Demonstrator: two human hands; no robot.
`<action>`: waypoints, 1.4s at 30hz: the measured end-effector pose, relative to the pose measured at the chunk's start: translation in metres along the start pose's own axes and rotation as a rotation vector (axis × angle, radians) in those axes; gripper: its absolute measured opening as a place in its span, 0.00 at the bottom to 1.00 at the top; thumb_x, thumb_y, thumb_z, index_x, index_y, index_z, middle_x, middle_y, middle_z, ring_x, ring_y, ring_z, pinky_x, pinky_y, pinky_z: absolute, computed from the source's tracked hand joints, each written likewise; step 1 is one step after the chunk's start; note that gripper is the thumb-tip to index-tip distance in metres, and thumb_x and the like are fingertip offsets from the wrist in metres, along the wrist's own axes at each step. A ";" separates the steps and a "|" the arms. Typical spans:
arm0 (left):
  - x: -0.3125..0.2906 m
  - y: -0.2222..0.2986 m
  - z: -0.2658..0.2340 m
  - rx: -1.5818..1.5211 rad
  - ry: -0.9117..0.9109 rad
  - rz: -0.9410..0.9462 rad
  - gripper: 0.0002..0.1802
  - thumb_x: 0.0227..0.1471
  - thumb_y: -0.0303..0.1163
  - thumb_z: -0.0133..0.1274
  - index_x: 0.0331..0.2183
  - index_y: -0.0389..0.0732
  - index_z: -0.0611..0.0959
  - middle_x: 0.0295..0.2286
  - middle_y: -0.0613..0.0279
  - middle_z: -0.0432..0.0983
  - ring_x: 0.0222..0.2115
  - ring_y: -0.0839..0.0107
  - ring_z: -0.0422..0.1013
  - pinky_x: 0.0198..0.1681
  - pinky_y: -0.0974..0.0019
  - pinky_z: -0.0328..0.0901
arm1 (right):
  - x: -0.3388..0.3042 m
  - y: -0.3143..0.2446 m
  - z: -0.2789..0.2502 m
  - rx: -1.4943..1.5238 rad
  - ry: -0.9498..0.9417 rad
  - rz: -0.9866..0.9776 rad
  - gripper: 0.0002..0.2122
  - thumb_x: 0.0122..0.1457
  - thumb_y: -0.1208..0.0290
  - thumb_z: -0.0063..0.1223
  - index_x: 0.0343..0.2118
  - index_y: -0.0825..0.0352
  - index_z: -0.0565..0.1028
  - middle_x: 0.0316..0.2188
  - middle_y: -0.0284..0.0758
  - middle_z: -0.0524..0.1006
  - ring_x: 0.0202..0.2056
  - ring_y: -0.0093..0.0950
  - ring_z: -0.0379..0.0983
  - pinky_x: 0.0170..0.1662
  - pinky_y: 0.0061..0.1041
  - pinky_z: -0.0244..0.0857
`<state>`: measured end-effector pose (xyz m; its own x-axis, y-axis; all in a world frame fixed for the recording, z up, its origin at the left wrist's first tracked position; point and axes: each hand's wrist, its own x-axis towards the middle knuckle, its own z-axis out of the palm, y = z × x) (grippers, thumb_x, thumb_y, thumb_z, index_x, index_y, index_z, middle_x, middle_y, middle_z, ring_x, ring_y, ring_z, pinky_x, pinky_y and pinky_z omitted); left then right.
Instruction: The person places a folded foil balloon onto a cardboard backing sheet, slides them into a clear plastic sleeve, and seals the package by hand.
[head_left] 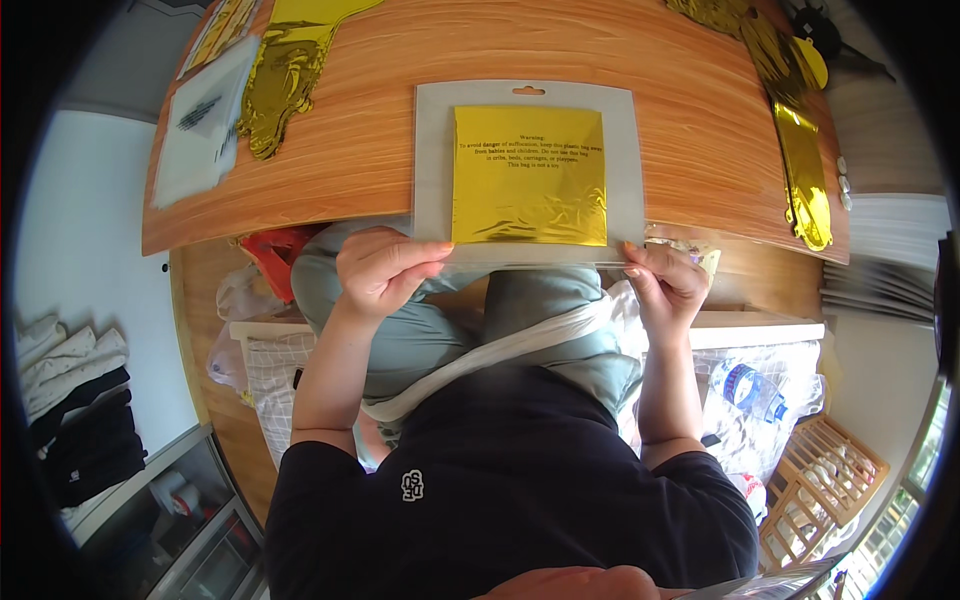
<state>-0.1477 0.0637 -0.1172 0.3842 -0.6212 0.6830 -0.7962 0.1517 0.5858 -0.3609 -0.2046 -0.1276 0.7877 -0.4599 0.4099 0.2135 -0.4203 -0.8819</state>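
Note:
A see-through plastic bag [430, 165] with a hang hole at its far edge lies partly on the table and juts past its front edge toward me. Inside it is a flat, folded square of gold foil [530, 208], with dark print showing over it. My left hand [388, 270] pinches the bag's near left corner between thumb and fingers. At the near right corner, my right hand [668, 282] has the same kind of pinch. The bag's near edge is stretched straight between both hands.
On the wooden table [370, 150], gold foil pieces [285, 80] and see-through bags [205, 125] lie at the left. More gold foil [803, 170] runs down the right side, beside small white pieces [844, 185]. A water bottle [752, 392] and a wooden rack [815, 480] are at the lower right.

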 end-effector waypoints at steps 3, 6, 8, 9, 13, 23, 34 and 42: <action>-0.008 0.002 0.001 -0.065 -0.013 -0.074 0.11 0.59 0.34 0.60 0.34 0.34 0.87 0.24 0.58 0.83 0.18 0.72 0.75 0.24 0.69 0.71 | -0.003 -0.005 0.005 0.049 0.065 0.045 0.06 0.55 0.80 0.67 0.34 0.75 0.83 0.31 0.40 0.84 0.32 0.25 0.80 0.39 0.22 0.72; -0.026 0.002 0.013 -0.194 0.088 -0.288 0.13 0.62 0.34 0.56 0.38 0.32 0.85 0.24 0.56 0.82 0.21 0.70 0.77 0.27 0.66 0.74 | -0.010 0.001 0.007 0.100 0.036 0.092 0.05 0.55 0.82 0.66 0.34 0.75 0.82 0.31 0.38 0.84 0.33 0.24 0.80 0.40 0.21 0.73; -0.050 -0.007 0.027 -0.317 0.173 -0.291 0.18 0.59 0.37 0.60 0.45 0.33 0.81 0.32 0.55 0.82 0.25 0.68 0.79 0.27 0.67 0.75 | -0.015 0.003 0.012 0.124 0.046 0.094 0.05 0.55 0.82 0.66 0.34 0.75 0.82 0.31 0.38 0.84 0.33 0.23 0.80 0.40 0.21 0.73; -0.056 -0.008 0.033 -0.445 0.257 -0.296 0.27 0.56 0.41 0.64 0.52 0.35 0.78 0.39 0.54 0.82 0.29 0.66 0.81 0.27 0.67 0.76 | -0.018 0.007 0.015 0.146 0.056 0.100 0.05 0.56 0.82 0.66 0.35 0.75 0.82 0.31 0.38 0.84 0.32 0.23 0.79 0.39 0.21 0.73; -0.042 0.018 0.062 -0.694 0.499 -0.369 0.49 0.54 0.56 0.62 0.64 0.41 0.59 0.52 0.52 0.74 0.35 0.64 0.80 0.29 0.63 0.78 | -0.031 0.013 0.028 0.266 0.176 0.116 0.05 0.53 0.83 0.67 0.34 0.72 0.83 0.31 0.38 0.84 0.31 0.23 0.79 0.36 0.20 0.71; 0.015 0.010 -0.058 -0.617 -0.229 -1.032 0.46 0.61 0.66 0.42 0.61 0.33 0.67 0.48 0.56 0.77 0.43 0.72 0.77 0.33 0.70 0.76 | -0.043 0.014 0.052 0.348 0.157 0.016 0.06 0.54 0.76 0.69 0.32 0.71 0.82 0.29 0.38 0.81 0.27 0.23 0.76 0.32 0.20 0.68; 0.090 0.038 -0.048 -0.543 -0.203 -1.469 0.34 0.52 0.37 0.66 0.56 0.37 0.73 0.45 0.58 0.78 0.45 0.69 0.76 0.48 0.61 0.72 | -0.032 0.010 0.053 0.121 0.065 -0.309 0.17 0.47 0.72 0.75 0.39 0.68 0.80 0.33 0.37 0.81 0.31 0.30 0.76 0.33 0.25 0.70; 0.124 0.048 -0.036 -0.356 -0.301 -1.470 0.27 0.55 0.31 0.62 0.54 0.33 0.75 0.44 0.57 0.78 0.45 0.68 0.75 0.50 0.61 0.71 | -0.032 0.020 0.047 0.176 0.000 -0.360 0.31 0.41 0.58 0.78 0.48 0.68 0.79 0.40 0.38 0.78 0.33 0.29 0.74 0.34 0.24 0.69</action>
<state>-0.1214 0.0213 0.0115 0.5638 -0.5017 -0.6561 0.3542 -0.5708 0.7408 -0.3546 -0.1619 -0.1694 0.6443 -0.3073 0.7003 0.5720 -0.4141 -0.7080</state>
